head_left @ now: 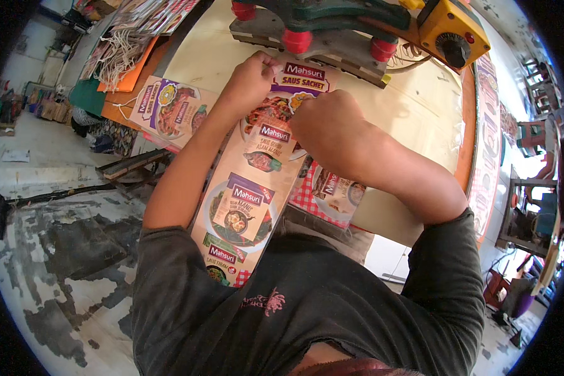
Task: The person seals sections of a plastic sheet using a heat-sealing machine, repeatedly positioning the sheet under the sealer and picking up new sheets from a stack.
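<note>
Head view looks down on a person in a dark shirt, leaning over a pale bench. A long printed strip, with pictures of food dishes on it, runs from the person's chest up over the bench edge to a machine at the far side. This machine has a grey base, red round feet, green arms and a yellow box with a black knob.

The left hand pinches the upper left corner of the strip, just in front of the machine base, with fingers closed on the paper. The right hand rests on the strip a little lower and to the right; its fingers are curled under, so I cannot tell if they grip the strip or only press on it.

Under the right forearm lies another printed sheet with red checks. To the left, on an orange board, lies one more printed sheet, and near it a bundle of white cords. The floor on the left is grey and patchy.
</note>
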{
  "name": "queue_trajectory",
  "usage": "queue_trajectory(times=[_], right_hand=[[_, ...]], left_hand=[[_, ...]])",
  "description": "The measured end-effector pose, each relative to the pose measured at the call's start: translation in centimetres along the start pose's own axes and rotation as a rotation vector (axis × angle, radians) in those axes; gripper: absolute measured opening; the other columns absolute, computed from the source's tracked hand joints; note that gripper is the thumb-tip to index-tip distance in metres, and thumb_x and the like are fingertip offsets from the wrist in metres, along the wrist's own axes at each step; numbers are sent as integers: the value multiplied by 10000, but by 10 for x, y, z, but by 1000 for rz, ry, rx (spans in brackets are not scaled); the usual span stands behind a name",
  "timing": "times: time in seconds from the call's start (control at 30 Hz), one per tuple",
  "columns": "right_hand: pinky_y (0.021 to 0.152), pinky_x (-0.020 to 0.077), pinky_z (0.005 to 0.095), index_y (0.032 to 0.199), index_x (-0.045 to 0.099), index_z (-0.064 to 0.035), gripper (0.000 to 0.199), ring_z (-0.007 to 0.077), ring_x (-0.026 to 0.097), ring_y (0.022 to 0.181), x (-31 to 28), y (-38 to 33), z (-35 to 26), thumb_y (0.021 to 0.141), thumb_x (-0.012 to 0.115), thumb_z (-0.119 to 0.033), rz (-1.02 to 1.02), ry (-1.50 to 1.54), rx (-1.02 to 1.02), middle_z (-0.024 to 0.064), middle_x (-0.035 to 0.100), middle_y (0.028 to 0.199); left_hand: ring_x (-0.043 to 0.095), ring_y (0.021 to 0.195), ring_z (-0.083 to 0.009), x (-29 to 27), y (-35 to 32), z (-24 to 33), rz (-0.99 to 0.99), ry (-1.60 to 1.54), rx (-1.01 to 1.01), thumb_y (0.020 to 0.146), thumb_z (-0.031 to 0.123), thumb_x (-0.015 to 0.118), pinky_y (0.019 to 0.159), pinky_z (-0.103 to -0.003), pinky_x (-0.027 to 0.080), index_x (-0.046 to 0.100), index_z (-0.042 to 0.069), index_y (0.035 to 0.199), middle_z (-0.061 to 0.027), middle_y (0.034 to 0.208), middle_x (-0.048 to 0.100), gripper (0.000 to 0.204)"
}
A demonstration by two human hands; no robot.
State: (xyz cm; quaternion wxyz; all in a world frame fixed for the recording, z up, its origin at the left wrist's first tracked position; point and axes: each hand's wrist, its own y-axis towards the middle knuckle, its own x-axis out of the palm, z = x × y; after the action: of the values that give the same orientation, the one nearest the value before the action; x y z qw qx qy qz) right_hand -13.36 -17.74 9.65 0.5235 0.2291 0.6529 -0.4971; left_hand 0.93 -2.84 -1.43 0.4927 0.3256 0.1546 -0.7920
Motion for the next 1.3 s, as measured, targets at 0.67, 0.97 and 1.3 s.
queue_trajectory(times=[0.67, 0.97, 1.3], right_hand=[[773, 607, 389, 987, 807, -78, 225, 284, 762, 984, 0, -2, 3, 774, 768, -139, 16, 15, -17, 147, 773, 1043], [771, 611, 387, 999, 806, -81, 227, 287, 765, 971, 2, 0, 2, 784, 761, -141, 22, -11, -4, 155, 771, 1049], [775, 612, 388, 993, 802, -69, 227, 284, 762, 985, 3, 2, 3, 780, 765, -138, 22, -15, 10, 157, 770, 1060]], left_hand=[[711, 928, -411, 1, -3, 14, 10, 8, -46, 1020, 267, 595, 844, -457, 536, 639, -54, 1121, -262, 980, 721, 339], [710, 963, -295, 0, 5, -1, -48, 23, -37, 1027, 372, 599, 890, -411, 521, 634, -32, 1171, -216, 1034, 729, 430], [715, 988, -342, 0, 3, 7, -41, 51, -42, 1013, 272, 617, 886, -422, 529, 637, -27, 1145, -238, 1041, 725, 327]])
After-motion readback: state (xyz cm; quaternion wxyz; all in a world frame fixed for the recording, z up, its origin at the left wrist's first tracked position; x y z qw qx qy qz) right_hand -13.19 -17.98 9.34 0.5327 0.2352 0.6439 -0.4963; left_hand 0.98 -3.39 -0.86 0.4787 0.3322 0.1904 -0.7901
